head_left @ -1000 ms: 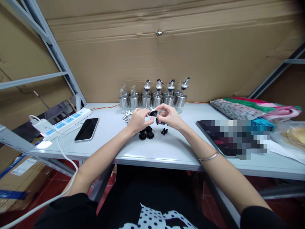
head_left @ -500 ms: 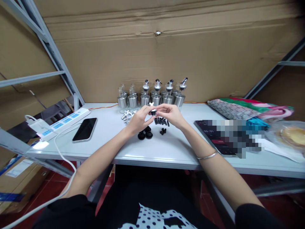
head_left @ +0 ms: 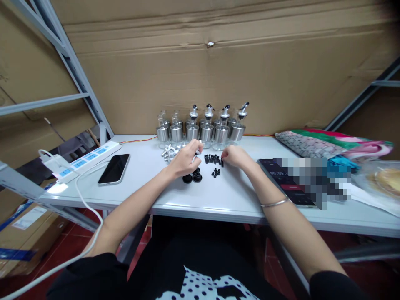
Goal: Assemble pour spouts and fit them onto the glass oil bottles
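My left hand (head_left: 186,157) is closed around a small pourer part with a black base and silver top, just above two black round stoppers (head_left: 192,178) on the white table (head_left: 218,196). My right hand (head_left: 235,157) is lowered to the table, fingertips pinching at the right end of a row of small black plugs (head_left: 212,158); whether it grips one is unclear. More loose black plugs (head_left: 215,172) lie just below. A row of glass and steel bottles (head_left: 201,129) stands behind, some with spouts.
A black phone (head_left: 114,168) lies left, beside a white power strip (head_left: 84,160) and its cable. Small silver spout parts (head_left: 168,151) lie behind my left hand. A dark tablet (head_left: 281,179), patterned cloth (head_left: 325,141) and plastic bag sit right. Cardboard wall stands behind.
Both hands held the pourer part together above the table; now my right hand has let go and dropped right to the row of plugs, while my left hand keeps the part.
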Available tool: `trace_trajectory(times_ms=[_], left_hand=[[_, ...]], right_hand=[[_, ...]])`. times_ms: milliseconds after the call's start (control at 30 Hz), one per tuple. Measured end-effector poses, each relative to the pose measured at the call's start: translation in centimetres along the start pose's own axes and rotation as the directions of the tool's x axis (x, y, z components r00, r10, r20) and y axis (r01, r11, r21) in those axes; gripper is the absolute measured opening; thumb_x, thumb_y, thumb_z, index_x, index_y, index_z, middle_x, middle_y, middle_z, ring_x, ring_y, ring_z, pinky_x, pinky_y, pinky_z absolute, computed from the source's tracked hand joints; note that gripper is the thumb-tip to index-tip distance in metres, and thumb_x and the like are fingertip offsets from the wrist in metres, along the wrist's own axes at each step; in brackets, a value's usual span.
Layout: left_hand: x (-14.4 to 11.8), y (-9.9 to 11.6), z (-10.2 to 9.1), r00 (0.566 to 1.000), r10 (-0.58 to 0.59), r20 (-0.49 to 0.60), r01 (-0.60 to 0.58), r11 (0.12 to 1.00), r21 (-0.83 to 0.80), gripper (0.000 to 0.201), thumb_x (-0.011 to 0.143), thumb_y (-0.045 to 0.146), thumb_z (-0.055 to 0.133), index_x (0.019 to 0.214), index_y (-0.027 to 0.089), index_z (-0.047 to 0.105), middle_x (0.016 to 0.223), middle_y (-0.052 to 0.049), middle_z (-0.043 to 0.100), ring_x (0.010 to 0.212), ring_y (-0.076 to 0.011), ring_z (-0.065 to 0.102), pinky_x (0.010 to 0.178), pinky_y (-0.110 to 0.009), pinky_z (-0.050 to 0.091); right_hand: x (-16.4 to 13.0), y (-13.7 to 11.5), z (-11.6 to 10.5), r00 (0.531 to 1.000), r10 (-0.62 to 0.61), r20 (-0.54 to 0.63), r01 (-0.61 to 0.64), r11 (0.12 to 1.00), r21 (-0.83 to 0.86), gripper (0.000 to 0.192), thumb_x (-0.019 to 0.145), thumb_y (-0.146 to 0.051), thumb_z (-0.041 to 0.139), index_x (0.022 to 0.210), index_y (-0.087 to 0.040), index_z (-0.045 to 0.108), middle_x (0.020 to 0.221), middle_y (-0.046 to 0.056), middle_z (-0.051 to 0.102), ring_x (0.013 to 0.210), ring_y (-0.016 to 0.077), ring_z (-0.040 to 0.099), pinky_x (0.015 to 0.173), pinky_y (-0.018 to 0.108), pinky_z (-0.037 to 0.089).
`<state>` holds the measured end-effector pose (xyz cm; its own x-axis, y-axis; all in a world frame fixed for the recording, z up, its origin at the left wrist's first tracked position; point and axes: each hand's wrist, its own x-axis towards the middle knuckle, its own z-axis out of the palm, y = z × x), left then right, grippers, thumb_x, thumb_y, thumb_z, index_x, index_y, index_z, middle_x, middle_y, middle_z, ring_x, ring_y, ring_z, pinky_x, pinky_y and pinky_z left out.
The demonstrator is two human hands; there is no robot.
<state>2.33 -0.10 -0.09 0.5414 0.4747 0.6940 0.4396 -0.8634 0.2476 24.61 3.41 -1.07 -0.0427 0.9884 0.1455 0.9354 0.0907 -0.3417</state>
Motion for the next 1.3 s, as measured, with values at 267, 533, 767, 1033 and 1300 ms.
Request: trace_trajectory(times_ms=[267,533,767,1033,1300], left_hand=[[0.1,-0.5,0.6,0.984,-0.174,0.035,0.174,0.985,0.002,0.011,0.090,0.031,0.039,0.088,0.020,0.037,0.079,-0.001,0.052,0.063,-0.0121,0.051,0.064,-0.024,0.040],[-0.2,-0.8,0.8,0.991,-0.133,0.030,0.134,0.990,-0.047,0.026,0.092,0.031,0.042,0.115,0.018,0.039,0.093,-0.004,0.058,0.078,-0.0138,0.060,0.072,-0.023,0.044],[-0.2,-0.8,0.9,0.995,-0.091,0.050,0.095,0.993,-0.073,0.037,0.092,0.031,0.049,0.124,0.017,0.038,0.087,-0.001,0.058,0.075,-0.0120,0.059,0.073,-0.022,0.045],[-0.3,-0.9,0.9,0.997,-0.067,0.050,0.070,0.995,-0.067,0.044,0.089,0.031,0.057,0.126,0.016,0.039,0.092,-0.004,0.062,0.083,-0.0148,0.064,0.076,-0.024,0.049],[-0.3,-1.3,1.0,1.000,0.001,0.008,0.000,0.999,-0.034,0.049,0.088,0.032,0.059,0.130,0.012,0.041,0.115,-0.014,0.064,0.102,-0.0200,0.065,0.085,-0.028,0.052]], right_hand=[[-1.0,-2.1,-1.8,0.992,-0.069,-0.102,0.113,0.839,0.532,0.006,0.071,-0.016,0.058,0.068,-0.019,0.053,0.079,0.006,0.073,0.072,0.0153,0.066,0.066,0.025,0.049],[-2.2,-4.4,-1.7,0.956,-0.226,-0.185,0.254,0.326,0.911,0.033,0.056,-0.039,0.081,0.072,-0.016,0.065,0.058,-0.003,0.061,0.054,0.0097,0.054,0.058,0.026,0.045],[-2.3,-4.7,-1.4,0.947,-0.268,-0.177,0.260,0.319,0.911,0.035,0.056,-0.044,0.082,0.068,-0.016,0.065,0.055,-0.003,0.059,0.054,0.0089,0.050,0.056,0.026,0.042],[-2.5,-4.6,-1.5,0.948,-0.285,-0.141,0.242,0.358,0.902,0.033,0.058,-0.043,0.080,0.071,-0.016,0.066,0.058,-0.002,0.061,0.056,0.0099,0.052,0.058,0.026,0.043],[-2.3,-4.4,-1.4,0.954,-0.272,-0.126,0.217,0.336,0.916,0.032,0.059,-0.041,0.080,0.077,-0.016,0.070,0.064,0.000,0.065,0.060,0.0118,0.056,0.064,0.030,0.047]])
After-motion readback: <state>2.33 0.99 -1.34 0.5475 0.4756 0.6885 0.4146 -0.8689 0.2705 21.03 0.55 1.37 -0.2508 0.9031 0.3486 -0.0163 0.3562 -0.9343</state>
